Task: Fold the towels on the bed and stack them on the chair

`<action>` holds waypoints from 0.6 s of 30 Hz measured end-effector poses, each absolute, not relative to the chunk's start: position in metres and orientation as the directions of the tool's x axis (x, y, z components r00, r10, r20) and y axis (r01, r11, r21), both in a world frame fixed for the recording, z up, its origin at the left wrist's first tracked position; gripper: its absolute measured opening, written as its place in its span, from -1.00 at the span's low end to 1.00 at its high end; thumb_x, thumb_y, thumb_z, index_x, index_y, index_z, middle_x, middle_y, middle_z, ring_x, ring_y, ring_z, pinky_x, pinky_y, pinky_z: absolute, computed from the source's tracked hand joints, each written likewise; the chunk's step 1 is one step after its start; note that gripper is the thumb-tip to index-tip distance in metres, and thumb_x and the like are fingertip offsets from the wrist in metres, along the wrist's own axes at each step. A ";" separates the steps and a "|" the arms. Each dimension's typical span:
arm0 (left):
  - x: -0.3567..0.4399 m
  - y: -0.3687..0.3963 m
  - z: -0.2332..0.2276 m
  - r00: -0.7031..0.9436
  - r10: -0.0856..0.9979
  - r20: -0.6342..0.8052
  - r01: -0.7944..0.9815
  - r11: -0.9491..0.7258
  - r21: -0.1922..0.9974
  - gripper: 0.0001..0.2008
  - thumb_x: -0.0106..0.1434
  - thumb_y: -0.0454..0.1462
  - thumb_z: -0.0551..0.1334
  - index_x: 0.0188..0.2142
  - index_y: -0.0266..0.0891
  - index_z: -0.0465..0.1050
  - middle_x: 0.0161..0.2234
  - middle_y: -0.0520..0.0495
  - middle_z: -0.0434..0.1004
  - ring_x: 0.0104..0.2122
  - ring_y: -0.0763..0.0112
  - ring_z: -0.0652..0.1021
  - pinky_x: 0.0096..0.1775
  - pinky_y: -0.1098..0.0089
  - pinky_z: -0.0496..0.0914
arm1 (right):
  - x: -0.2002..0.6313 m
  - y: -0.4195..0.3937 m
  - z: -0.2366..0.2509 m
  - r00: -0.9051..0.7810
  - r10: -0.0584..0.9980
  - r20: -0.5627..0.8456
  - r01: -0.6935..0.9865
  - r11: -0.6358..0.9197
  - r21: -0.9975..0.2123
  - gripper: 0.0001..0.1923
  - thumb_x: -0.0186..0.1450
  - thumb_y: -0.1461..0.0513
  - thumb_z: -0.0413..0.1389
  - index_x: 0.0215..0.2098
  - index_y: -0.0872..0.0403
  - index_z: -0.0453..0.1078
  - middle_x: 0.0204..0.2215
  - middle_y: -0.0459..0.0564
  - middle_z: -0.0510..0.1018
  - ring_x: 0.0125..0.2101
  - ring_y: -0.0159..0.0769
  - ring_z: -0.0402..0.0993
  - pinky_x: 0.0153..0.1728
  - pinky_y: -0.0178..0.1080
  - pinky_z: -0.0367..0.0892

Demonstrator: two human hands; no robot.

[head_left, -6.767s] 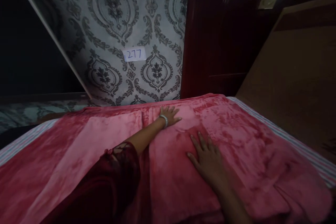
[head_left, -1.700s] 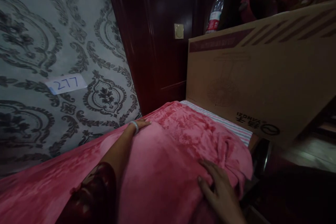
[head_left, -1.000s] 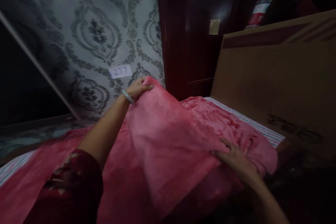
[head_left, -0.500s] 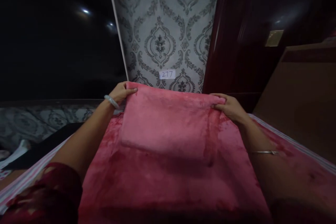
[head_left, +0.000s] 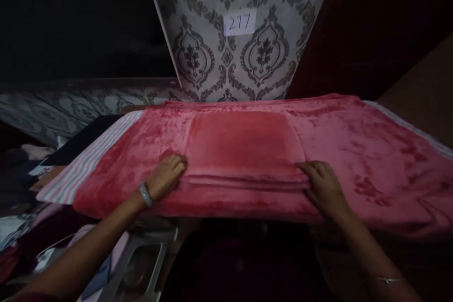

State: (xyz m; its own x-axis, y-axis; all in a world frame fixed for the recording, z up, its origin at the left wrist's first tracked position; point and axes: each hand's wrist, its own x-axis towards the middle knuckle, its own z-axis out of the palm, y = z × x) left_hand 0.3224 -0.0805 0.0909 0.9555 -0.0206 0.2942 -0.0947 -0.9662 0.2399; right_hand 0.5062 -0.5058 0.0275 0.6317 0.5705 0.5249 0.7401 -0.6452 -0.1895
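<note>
A pink plush blanket (head_left: 361,137) lies spread over a striped sheet (head_left: 79,170) on a raised surface. In its middle sits a folded pink panel (head_left: 244,146), several layers thick at its near edge. My left hand (head_left: 166,177), with a pale bangle on the wrist, grips the panel's near left corner. My right hand (head_left: 323,186) holds the near right corner, fingers curled over the fold. A thin bracelet shows on my right forearm.
A patterned grey wall (head_left: 219,61) with a paper label reading 277 (head_left: 239,22) stands behind the blanket. Dark wood (head_left: 354,33) rises at the right, a brown cardboard panel (head_left: 424,89) beside it. Clothes and clutter (head_left: 21,184) lie at the lower left.
Both hands have drawn the lifted pink fold down toward me and laid it flat on the blanket. Earlier they held it up at the far edge near the wall.
</note>
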 end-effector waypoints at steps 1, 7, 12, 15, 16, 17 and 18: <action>0.314 -0.085 0.076 0.973 -0.001 0.231 -0.063 -0.964 0.260 -0.69 0.14 -0.39 0.03 -0.21 -0.08 0.44 -0.12 -0.12 0.54 -0.13 0.22 0.51 -0.07 0.15 0.47 | 0.500 -0.510 0.013 0.648 0.581 0.492 0.735 -0.646 -0.206 -0.42 0.08 0.35 -0.01 0.08 0.12 0.41 -0.20 0.18 0.45 -0.10 0.02 0.36 -0.07 0.05 0.35; 0.299 -0.070 0.089 0.941 0.045 0.334 -0.107 -0.900 0.422 -0.80 0.18 -0.25 0.13 -0.23 -0.05 0.48 -0.08 -0.09 0.56 -0.02 0.20 0.53 0.09 0.13 0.41 | 0.483 -0.525 0.048 0.686 0.547 0.480 0.727 -0.554 -0.406 -0.55 0.32 0.14 0.02 0.15 0.03 0.38 -0.06 0.13 0.53 -0.04 -0.03 0.46 -0.02 0.03 0.39; 0.368 -0.095 0.148 0.885 0.124 0.448 -0.078 -0.910 0.407 -0.59 0.33 -0.10 0.06 0.13 -0.06 0.37 0.17 -0.10 0.45 0.17 0.17 0.43 0.24 0.13 0.26 | 0.507 -0.455 0.127 0.692 0.452 0.564 0.708 -0.578 -0.405 -0.44 0.42 0.04 -0.10 0.31 0.05 0.22 0.20 0.13 0.41 0.21 -0.04 0.30 0.21 0.04 0.22; 0.448 -0.129 0.175 0.922 0.085 0.377 -0.042 -0.948 0.315 -0.47 0.34 -0.15 0.06 0.23 -0.36 0.27 0.29 -0.32 0.27 0.32 0.05 0.23 0.32 0.07 0.09 | 0.551 -0.378 0.159 0.654 0.598 0.464 0.751 -0.589 -0.299 -0.41 0.42 0.15 -0.14 0.37 0.22 0.11 0.29 0.21 0.28 0.29 -0.01 0.16 0.26 0.08 0.11; 0.474 -0.139 0.182 0.931 0.084 0.356 -0.020 -0.960 0.280 -0.49 0.35 -0.18 0.07 0.23 -0.38 0.27 0.27 -0.35 0.29 0.31 0.02 0.23 0.31 0.05 0.09 | 0.567 -0.354 0.166 0.675 0.610 0.415 0.733 -0.623 -0.275 -0.42 0.43 0.18 -0.12 0.36 0.26 0.12 0.29 0.25 0.28 0.30 0.02 0.14 0.26 0.08 0.10; 0.499 -0.148 0.188 0.938 0.101 0.332 0.018 -0.970 0.243 -0.52 0.35 -0.21 0.08 0.20 -0.39 0.29 0.25 -0.38 0.30 0.30 -0.03 0.25 0.29 0.00 0.10 | 0.583 -0.332 0.172 0.712 0.598 0.368 0.697 -0.667 -0.264 -0.44 0.43 0.20 -0.10 0.34 0.27 0.16 0.26 0.28 0.31 0.29 0.04 0.16 0.25 0.08 0.09; 0.522 -0.155 0.193 0.945 0.128 0.301 0.065 -0.975 0.211 -0.55 0.36 -0.21 0.08 0.17 -0.39 0.33 0.24 -0.41 0.31 0.28 -0.06 0.26 0.27 -0.03 0.12 | 0.597 -0.314 0.176 0.760 0.565 0.322 0.646 -0.714 -0.270 -0.48 0.42 0.23 -0.08 0.30 0.29 0.21 0.22 0.32 0.35 0.26 0.06 0.21 0.23 0.09 0.10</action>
